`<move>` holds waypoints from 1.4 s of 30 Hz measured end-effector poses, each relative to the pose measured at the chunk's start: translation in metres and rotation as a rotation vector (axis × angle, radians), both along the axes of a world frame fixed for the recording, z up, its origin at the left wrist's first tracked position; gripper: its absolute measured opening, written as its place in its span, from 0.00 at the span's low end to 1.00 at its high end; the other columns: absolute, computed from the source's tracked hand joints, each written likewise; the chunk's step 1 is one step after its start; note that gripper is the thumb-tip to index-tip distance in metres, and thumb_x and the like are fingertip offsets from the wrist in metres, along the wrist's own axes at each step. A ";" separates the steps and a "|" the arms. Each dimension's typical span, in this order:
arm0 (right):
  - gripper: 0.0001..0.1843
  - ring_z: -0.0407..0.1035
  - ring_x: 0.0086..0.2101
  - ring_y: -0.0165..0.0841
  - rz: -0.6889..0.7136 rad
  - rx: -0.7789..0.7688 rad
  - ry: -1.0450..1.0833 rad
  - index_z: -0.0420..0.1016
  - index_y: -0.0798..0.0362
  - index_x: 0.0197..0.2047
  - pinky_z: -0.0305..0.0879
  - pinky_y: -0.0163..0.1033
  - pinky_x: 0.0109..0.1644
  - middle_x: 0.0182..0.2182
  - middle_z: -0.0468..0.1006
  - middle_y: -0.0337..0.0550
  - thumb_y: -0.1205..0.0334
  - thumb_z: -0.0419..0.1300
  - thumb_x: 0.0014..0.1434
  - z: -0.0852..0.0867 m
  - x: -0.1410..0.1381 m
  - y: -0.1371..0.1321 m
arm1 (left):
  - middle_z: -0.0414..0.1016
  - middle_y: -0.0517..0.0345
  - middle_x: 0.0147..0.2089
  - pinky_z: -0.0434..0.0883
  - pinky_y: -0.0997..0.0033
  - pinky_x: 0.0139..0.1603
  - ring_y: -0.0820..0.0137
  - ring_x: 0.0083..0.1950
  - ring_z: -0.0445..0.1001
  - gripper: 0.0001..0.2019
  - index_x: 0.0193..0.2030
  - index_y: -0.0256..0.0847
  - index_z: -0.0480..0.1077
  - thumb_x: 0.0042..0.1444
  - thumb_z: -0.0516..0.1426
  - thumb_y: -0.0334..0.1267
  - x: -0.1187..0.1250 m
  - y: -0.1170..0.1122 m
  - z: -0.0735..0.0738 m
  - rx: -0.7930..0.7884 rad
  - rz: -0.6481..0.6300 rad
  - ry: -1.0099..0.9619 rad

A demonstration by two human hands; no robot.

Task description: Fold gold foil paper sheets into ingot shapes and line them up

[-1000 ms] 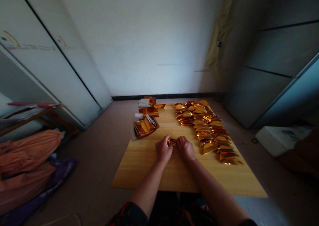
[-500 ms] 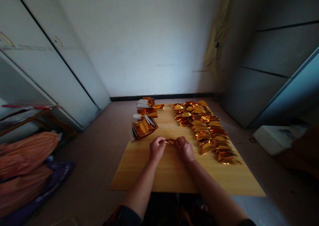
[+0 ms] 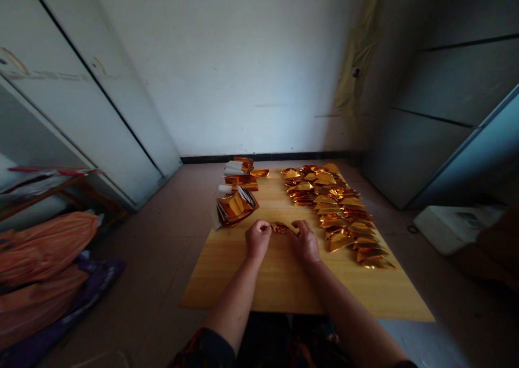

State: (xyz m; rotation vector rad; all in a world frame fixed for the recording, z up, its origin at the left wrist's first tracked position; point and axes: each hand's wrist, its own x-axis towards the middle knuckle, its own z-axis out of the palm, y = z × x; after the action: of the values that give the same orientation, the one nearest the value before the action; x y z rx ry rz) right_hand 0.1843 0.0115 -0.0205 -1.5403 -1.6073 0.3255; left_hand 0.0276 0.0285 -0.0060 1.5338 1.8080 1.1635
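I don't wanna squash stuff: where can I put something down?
The table is bare at the near corner beside the left arm, and in the middle strip between the foil stacks and folded gold rows. Those crowd both far sides.

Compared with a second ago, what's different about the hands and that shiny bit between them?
The left hand has shifted left, away from the right hand, and pinches one end of the foil; more foil shows between them. The right hand has opened a little; whether it touches the foil is unclear. Unchanged: the papers at left and the folded pieces at right.
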 end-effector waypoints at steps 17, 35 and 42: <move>0.10 0.68 0.31 0.33 -0.024 0.054 0.168 0.71 0.53 0.30 0.65 0.37 0.38 0.29 0.75 0.45 0.62 0.50 0.52 -0.001 0.005 0.003 | 0.78 0.59 0.32 0.63 0.76 0.34 0.73 0.32 0.73 0.04 0.31 0.41 0.73 0.51 0.56 0.31 0.002 -0.003 0.004 -0.044 -0.042 0.302; 0.08 0.68 0.26 0.32 0.069 -0.159 0.409 0.72 0.52 0.28 0.64 0.33 0.29 0.24 0.75 0.39 0.61 0.53 0.49 0.007 0.014 -0.037 | 0.78 0.60 0.32 0.62 0.76 0.36 0.73 0.34 0.72 0.06 0.29 0.41 0.73 0.52 0.55 0.31 0.058 0.042 0.005 0.028 -0.197 0.300; 0.06 0.67 0.26 0.31 0.077 -0.144 0.427 0.73 0.52 0.29 0.62 0.32 0.28 0.24 0.74 0.38 0.62 0.54 0.48 0.004 0.014 -0.040 | 0.78 0.60 0.32 0.62 0.75 0.36 0.71 0.34 0.72 0.06 0.29 0.42 0.73 0.53 0.55 0.33 0.074 0.061 -0.001 0.004 -0.214 0.356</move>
State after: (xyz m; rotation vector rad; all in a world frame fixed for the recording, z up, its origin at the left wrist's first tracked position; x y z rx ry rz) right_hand 0.1981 -0.0288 -0.0160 -1.3986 -1.3275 0.7723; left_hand 0.1020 0.0899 -0.0075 1.9818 1.7964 0.8330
